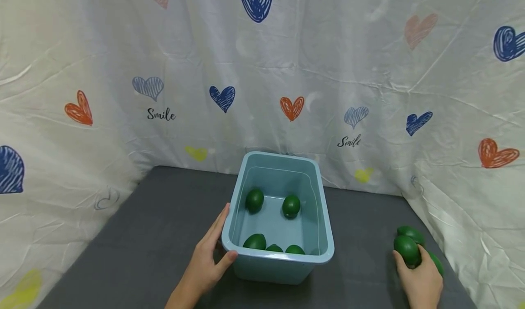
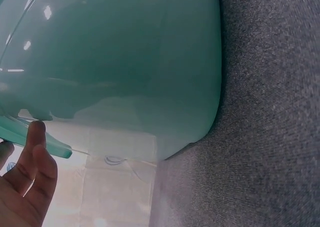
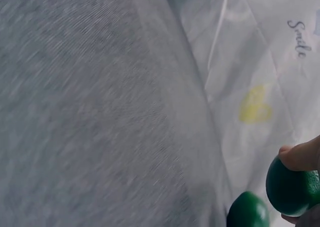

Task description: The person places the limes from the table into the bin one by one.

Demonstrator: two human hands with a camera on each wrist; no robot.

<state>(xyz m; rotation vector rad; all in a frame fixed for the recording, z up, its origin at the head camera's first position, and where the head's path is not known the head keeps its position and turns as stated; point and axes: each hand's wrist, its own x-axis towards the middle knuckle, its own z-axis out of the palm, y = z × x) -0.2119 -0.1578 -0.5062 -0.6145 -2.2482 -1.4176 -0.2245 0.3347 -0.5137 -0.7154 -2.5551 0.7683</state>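
Observation:
A light blue plastic bin (image 1: 280,267) stands mid-table with several dark green, egg-shaped fruits inside, such as this one (image 1: 255,241) by its front wall. At the bin's front left corner my left hand (image 1: 205,261) grips the rim; the left wrist view shows fingertips (image 2: 37,132) against it. To the right, my right hand (image 1: 424,279) holds a green egg-shaped fruit (image 1: 407,249) between thumb and fingers. Just behind it lies another green fruit (image 1: 411,233), and a further one (image 1: 436,263) is partly hidden by that hand. The held fruit (image 3: 287,189) also shows in the right wrist view.
A dark grey cloth (image 1: 164,227) covers the table. White curtain (image 1: 262,54) printed with hearts and "Smile" hangs along the back and both sides. The right-hand fruits lie near the table's right edge, close to the curtain.

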